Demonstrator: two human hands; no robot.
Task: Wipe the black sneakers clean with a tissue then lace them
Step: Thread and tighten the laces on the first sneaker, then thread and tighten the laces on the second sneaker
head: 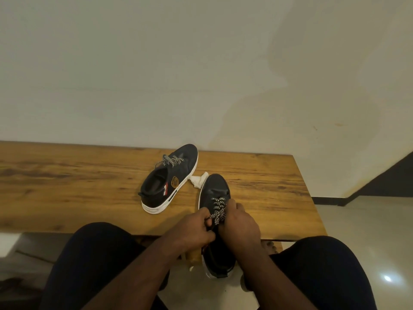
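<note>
Nearest the lens, dark-clad knees, then left hand [199, 227] and right hand [240, 222] close together, each pinching the checkered lace [218, 211] over the near sneaker [215, 186], heel overhanging the wooden table [67, 180]. Lacing step in hand, wiping seemingly finished; next, probably pulling snug and knotting. Further left, second sneaker [169, 177] already laced, crumpled tissue [199, 180] between the pair.
</note>
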